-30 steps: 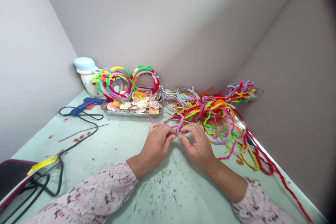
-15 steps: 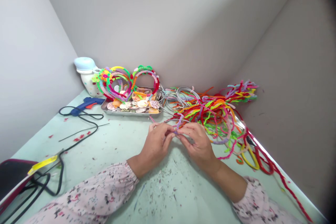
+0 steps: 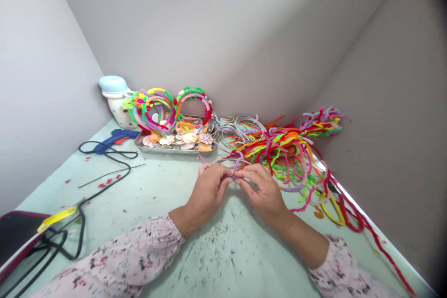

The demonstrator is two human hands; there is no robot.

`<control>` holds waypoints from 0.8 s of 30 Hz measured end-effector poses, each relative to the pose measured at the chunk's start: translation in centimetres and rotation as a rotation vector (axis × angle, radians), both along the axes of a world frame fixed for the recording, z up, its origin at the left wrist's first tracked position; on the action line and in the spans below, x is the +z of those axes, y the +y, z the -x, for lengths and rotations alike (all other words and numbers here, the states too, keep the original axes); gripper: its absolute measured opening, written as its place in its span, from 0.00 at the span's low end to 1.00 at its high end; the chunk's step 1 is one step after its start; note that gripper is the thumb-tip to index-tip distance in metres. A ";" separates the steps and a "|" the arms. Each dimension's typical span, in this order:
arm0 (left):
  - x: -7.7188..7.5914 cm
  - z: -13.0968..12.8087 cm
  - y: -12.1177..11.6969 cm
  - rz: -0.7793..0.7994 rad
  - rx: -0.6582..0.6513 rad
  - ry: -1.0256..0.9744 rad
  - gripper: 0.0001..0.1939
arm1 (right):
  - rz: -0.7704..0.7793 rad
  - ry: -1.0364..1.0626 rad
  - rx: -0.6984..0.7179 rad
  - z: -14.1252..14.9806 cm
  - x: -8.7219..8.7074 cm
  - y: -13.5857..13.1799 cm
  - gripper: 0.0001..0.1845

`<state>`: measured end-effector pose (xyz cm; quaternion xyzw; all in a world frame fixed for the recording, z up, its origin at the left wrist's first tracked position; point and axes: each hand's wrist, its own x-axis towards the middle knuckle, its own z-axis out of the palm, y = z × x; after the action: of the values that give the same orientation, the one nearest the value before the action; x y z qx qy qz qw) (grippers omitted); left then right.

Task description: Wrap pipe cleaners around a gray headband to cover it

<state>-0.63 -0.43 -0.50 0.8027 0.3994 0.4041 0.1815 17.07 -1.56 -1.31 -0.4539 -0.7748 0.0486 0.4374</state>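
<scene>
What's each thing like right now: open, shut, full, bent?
Left hand: pinching
Right hand: pinching
Purple pipe cleaner: bent, pinched
Bottle: lid on
Tray: filled with shells
Fuzzy hoops: upright
Grey wire: coiled
Blue glue gun: lying down
Black cord: looped
Red-yellow tool: can't tell if open

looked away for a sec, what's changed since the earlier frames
The right hand has its fingers slightly further left, closer to the left hand; the purple fuzzy strip has shifted slightly left too. Nothing was visibly let go. The shell tray and blue glue gun stayed put.
</scene>
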 end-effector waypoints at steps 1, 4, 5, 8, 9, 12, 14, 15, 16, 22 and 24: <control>0.0 0.0 0.0 -0.003 -0.004 0.000 0.04 | 0.011 0.006 0.006 0.0 0.0 0.0 0.07; 0.0 0.0 0.0 -0.009 -0.007 0.002 0.03 | 0.039 0.016 0.021 0.1 0.2 0.0 0.07; 0.0 0.0 0.0 -0.007 -0.007 0.005 0.04 | 0.047 0.019 0.023 0.1 0.2 0.0 0.07; 0.0 0.0 0.0 0.005 -0.003 0.011 0.04 | 0.070 0.022 0.025 0.1 0.3 0.0 0.07; 0.0 0.0 0.0 0.008 -0.002 0.011 0.04 | 0.073 0.024 0.023 0.1 0.3 0.0 0.07; 0.0 0.0 0.1 0.008 -0.004 0.005 0.04 | 0.066 0.034 0.019 0.0 0.2 0.0 0.07; -0.1 0.0 0.1 0.006 -0.007 0.002 0.04 | 0.053 0.037 0.015 0.0 0.1 0.0 0.08; -0.1 0.0 0.1 0.006 -0.007 0.002 0.04 | 0.047 0.036 0.015 0.0 0.1 0.1 0.08; -0.1 0.0 0.1 0.007 -0.006 0.003 0.04 | 0.043 0.033 0.015 0.0 0.0 0.1 0.08; -0.1 0.1 0.0 -0.004 -0.013 0.006 0.04 | 0.045 0.014 0.011 0.0 0.0 0.1 0.08; -0.1 0.1 0.0 -0.016 -0.019 0.013 0.04 | 0.059 0.006 0.015 0.0 0.0 0.1 0.07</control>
<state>-0.69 -0.39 -0.62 0.8105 0.3894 0.4005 0.1763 17.09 -1.42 -1.31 -0.4606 -0.7750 0.0761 0.4259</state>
